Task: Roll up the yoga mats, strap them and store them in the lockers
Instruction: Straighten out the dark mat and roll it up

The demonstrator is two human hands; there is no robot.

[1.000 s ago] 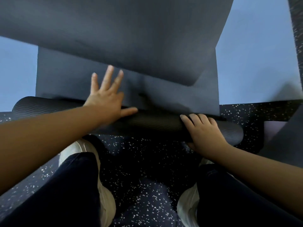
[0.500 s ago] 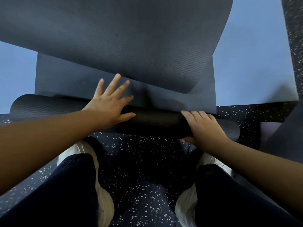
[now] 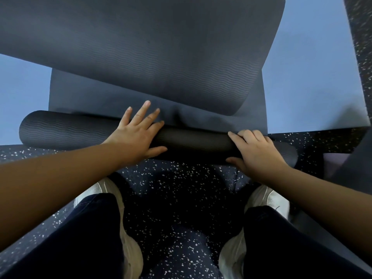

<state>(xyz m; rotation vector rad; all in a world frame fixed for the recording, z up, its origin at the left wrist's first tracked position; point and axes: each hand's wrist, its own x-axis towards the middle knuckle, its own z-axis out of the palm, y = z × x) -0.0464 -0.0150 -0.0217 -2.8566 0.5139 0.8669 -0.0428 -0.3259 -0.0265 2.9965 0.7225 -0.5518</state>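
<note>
Since a second ago your left hand (image 3: 135, 138) slid back, flat atop the dark ribbed foam mat roll (image 3: 189, 142); your right hand (image 3: 254, 152) grips it. Roll lies crosswise on the floor; unrolled mat ahead.

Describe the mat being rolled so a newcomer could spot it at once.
On the speckled floor, just beyond the white shoes, lies a dark ribbed roll. Both hands, left hand and right hand, rest on it; unlike the flat mats behind, it is a cylinder.
</note>
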